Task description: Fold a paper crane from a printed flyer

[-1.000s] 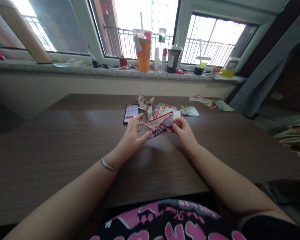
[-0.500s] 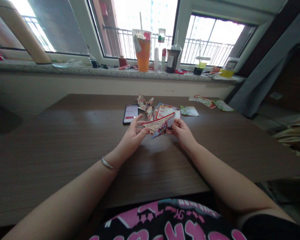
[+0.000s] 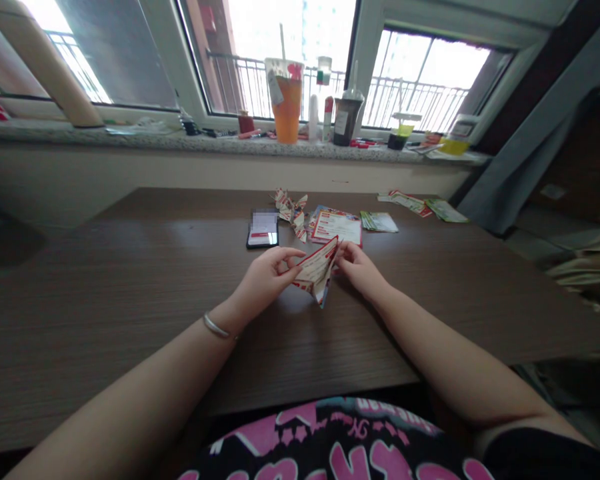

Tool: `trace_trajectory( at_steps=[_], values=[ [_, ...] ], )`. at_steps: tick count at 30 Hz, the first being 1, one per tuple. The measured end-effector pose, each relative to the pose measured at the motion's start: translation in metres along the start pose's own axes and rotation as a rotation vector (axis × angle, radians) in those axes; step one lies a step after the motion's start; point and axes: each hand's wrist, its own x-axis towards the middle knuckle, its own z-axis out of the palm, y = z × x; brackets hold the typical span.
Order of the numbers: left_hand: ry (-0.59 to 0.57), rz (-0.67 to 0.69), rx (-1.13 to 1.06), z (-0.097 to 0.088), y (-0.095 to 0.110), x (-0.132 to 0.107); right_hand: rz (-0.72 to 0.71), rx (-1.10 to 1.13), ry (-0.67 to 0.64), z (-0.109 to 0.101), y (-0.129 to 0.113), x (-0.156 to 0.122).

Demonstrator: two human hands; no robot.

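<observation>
Both my hands hold a partly folded red-and-white printed paper [image 3: 316,272] just above the brown table [image 3: 130,293]. My left hand [image 3: 263,280], with a silver bangle on the wrist, pinches the paper's left side. My right hand [image 3: 359,268] pinches its upper right corner. The paper's point hangs down toward the table. Just beyond my hands lie a phone [image 3: 263,231] with a lit screen, a finished folded paper figure [image 3: 291,210] and a flat red-and-white leaflet [image 3: 337,225].
More leaflets [image 3: 379,222] and cards [image 3: 420,203] lie at the table's far right. The stone windowsill [image 3: 180,141] behind carries an orange drink cup [image 3: 287,100], a dark cup [image 3: 346,117], bottles and small items. A grey curtain [image 3: 530,133] hangs at the right.
The paper has turned from lying wide between my hands to hanging with its point downward. Both hands have drawn closer together, and my left fingers have closed on the paper.
</observation>
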Motion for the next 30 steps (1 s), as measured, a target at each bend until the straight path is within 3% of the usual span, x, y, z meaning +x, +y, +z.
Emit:
trace_trajectory(
  at_steps=[8, 13, 19, 30],
  values=[
    [0.002, -0.027, 0.2, -0.002, -0.006, 0.0, -0.057, -0.021, -0.023, 0.0, 0.006, 0.0],
    [-0.015, -0.037, 0.305, -0.005, -0.007, 0.001, -0.112, -0.19, -0.05, -0.003, 0.009, 0.0],
    [0.047, 0.001, 0.432, -0.007, -0.003, -0.001, -0.174, -0.36, -0.1, 0.002, 0.002, -0.005],
    [0.112, 0.06, 0.487, -0.01, -0.007, 0.002, -0.235, -0.428, -0.158, 0.007, -0.005, -0.012]
  ],
)
